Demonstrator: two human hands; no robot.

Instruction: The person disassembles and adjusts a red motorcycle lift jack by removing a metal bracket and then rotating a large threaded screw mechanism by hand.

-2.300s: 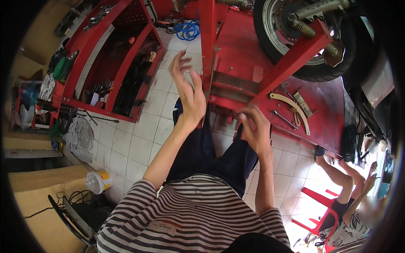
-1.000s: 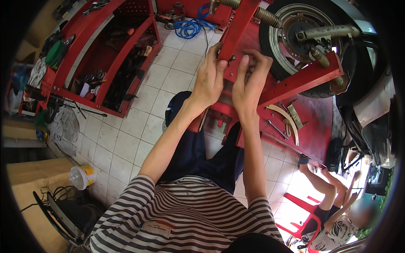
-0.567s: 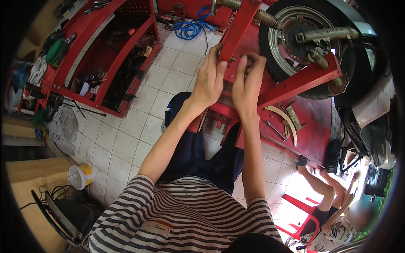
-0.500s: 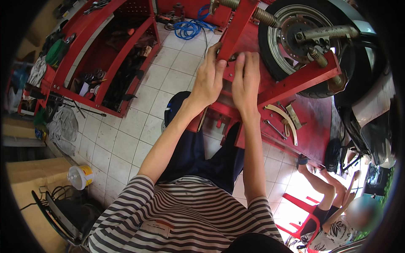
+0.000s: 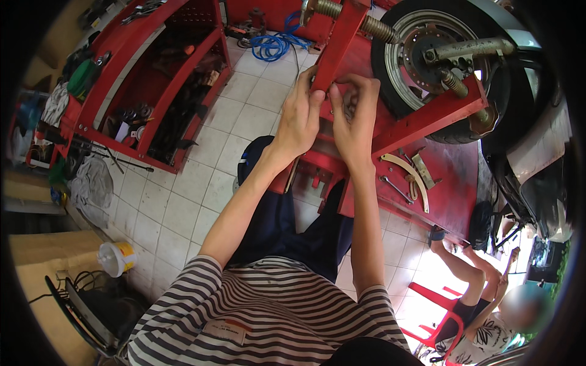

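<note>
My left hand (image 5: 299, 116) wraps the near end of a red steel clamp arm (image 5: 343, 43), its fingertips partly hidden by the metal. Just right of the arm, my right hand (image 5: 355, 119) is closed with curled fingers, thumb and forefinger meeting close to the arm's side. What it pinches, if anything, I cannot make out. A second red clamp arm (image 5: 427, 122) slants off to the right. Between both arms stands a motorcycle wheel (image 5: 421, 55), with a coiled spring screw (image 5: 455, 82) at the second arm's end.
On the red lift platform (image 5: 452, 201) lie a wrench (image 5: 397, 190) and curved pale pieces (image 5: 409, 174). A red tool cart (image 5: 183, 79) is at left, a blue hose (image 5: 274, 44) on the floor behind. A white bucket (image 5: 116, 258) stands lower left. Another person (image 5: 476, 329) sits lower right.
My right hand's fingers have bent from nearly straight into a curl, and its thumb has moved toward the arm. The left hand has barely shifted. The seated person's hands have moved.
</note>
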